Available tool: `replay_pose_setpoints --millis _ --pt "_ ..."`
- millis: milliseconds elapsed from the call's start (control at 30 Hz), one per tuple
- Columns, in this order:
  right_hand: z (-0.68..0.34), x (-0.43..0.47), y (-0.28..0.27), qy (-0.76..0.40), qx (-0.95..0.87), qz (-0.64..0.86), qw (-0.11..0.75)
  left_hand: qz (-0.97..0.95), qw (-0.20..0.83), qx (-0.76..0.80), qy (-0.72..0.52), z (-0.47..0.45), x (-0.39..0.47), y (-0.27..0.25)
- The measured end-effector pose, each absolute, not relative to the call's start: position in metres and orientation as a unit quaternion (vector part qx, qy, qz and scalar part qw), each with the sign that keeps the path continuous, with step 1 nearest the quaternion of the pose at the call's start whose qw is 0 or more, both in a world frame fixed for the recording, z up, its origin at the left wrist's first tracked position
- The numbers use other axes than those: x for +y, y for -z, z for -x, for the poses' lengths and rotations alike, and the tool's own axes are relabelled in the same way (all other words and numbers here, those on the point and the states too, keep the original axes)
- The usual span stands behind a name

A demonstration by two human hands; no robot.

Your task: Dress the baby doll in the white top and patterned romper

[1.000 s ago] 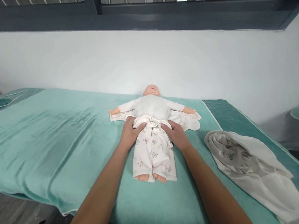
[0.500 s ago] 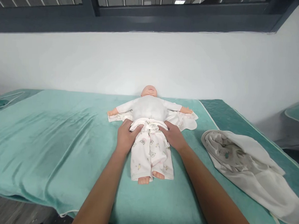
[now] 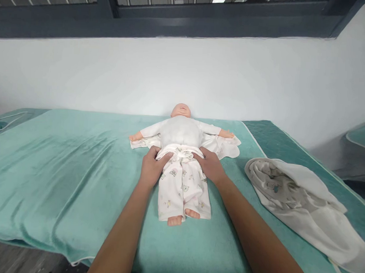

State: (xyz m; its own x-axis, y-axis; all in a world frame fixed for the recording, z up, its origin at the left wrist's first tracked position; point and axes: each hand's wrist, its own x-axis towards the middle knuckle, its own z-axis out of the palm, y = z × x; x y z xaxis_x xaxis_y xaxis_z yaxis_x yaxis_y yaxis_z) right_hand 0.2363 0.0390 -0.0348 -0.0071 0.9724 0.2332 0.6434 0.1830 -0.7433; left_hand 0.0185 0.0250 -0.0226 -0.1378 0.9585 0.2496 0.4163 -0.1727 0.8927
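Note:
A baby doll (image 3: 180,130) lies on its back with its head toward the wall and its arms spread. Its torso is white. Printed white baby pants (image 3: 184,188) cover its legs, with the toes showing below the cuffs. My left hand (image 3: 153,166) grips the waistband at one hip, thumb on top and fingers tucked round the side. At the other hip my right hand (image 3: 210,166) holds the waistband the same way. A tied bow sits at the waist between my thumbs. Under the doll's arms lies a spread printed baby shirt (image 3: 222,146).
The doll rests on a bed with a green cover (image 3: 74,179). To the right lies a crumpled white cloth (image 3: 302,205) with a small print inside. Behind the bed rises a white wall (image 3: 143,72) below a dark window frame (image 3: 189,23).
The view has shifted very slightly. Both hands stay on the waistband at the hips, and the doll and clothes look the same.

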Motion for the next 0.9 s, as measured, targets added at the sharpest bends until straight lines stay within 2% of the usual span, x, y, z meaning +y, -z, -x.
replay_pose_setpoints --millis 700,900 --pt "-0.236 0.041 0.033 -0.224 -0.669 0.599 0.379 -0.585 0.344 0.543 -0.494 -0.016 -0.025 0.036" --pt "-0.237 0.042 0.036 -0.22 -0.67 0.593 0.39 -0.674 0.292 0.495 -0.464 -0.017 -0.028 0.034"
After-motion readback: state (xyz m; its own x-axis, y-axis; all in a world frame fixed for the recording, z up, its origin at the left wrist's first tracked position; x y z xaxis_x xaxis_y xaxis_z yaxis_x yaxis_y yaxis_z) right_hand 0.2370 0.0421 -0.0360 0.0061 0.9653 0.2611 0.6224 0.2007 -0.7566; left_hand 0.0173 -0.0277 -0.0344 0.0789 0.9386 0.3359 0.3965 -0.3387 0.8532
